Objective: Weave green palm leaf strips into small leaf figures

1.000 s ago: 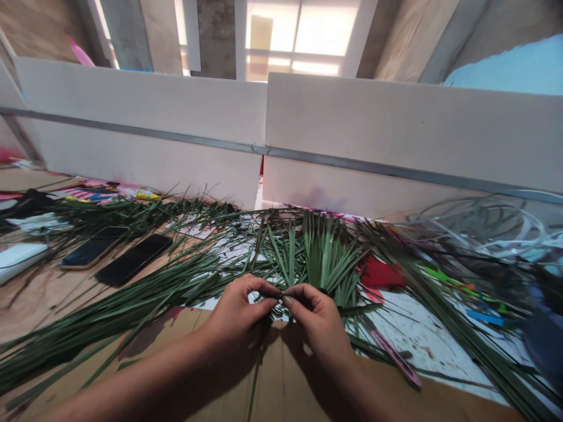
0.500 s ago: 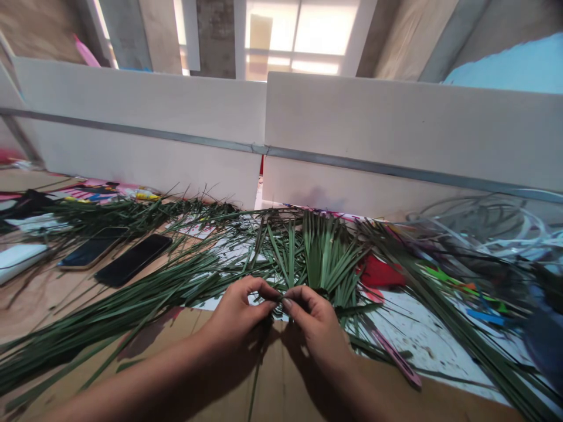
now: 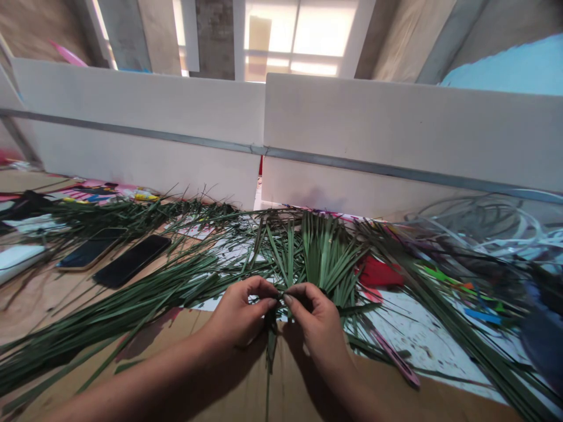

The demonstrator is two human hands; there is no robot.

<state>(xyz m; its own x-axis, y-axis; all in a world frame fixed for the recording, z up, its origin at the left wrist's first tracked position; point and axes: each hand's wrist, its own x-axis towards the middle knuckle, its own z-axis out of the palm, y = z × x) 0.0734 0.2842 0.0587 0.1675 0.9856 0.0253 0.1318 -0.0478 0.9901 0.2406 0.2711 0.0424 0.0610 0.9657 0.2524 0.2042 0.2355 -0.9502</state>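
Note:
My left hand [image 3: 240, 313] and my right hand [image 3: 316, 319] meet at the fingertips, both pinched on a thin green leaf strip [image 3: 270, 346] that hangs down between them over the brown cardboard [image 3: 281, 387]. Just beyond my fingers lies a fan of short green palm leaves [image 3: 321, 255]. Long green leaf strips [image 3: 123, 308] spread out to the left of my hands.
Two dark phones [image 3: 132, 259] lie at the left among the leaves. White partition boards [image 3: 396, 135] close off the back. A red piece [image 3: 378, 272], a pink strip [image 3: 393, 357] and coloured scraps lie to the right, with pale coiled strips [image 3: 484, 225] far right.
The leaf strip between my fingers now hangs lower and shows wider over the cardboard. My hands have stayed nearly in place.

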